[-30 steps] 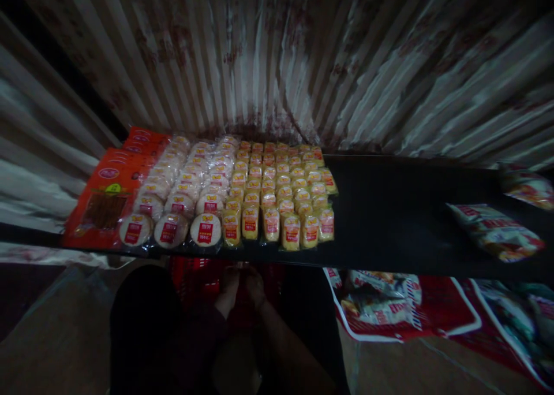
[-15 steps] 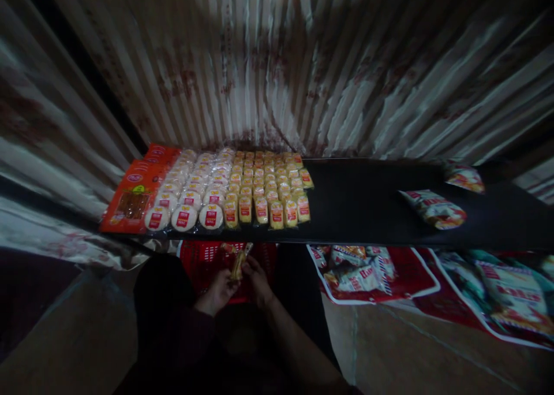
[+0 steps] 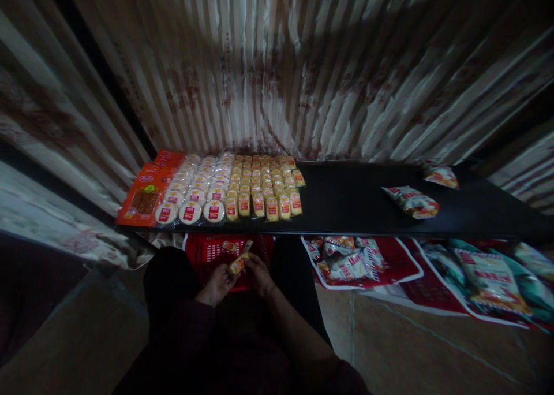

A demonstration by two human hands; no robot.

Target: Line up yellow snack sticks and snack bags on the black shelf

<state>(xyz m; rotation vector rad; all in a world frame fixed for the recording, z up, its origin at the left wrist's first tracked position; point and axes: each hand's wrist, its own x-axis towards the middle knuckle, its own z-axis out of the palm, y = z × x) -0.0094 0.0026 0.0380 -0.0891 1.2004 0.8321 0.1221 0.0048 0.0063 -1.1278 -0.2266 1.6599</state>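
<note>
Between my knees, over a red plastic basket, both hands are closed on one small yellow wrapped snack. My left hand grips its lower left end. My right hand pinches its upper right end. Another small wrapped snack lies in the basket just beyond my hands. Above, on a black shelf, stand rows of similar yellow wrapped snacks. Left of them are rows of round white crackers in clear wrappers.
Orange snack packets lie at the shelf's left end. Two puffy bags, a nearer bag and a farther bag, rest on its right part. Below, red baskets hold larger bags. A pleated curtain hangs behind.
The snack in my hands has turned from nearly upright to a slant, with its label side now showing. The whole view has shifted slightly.
</note>
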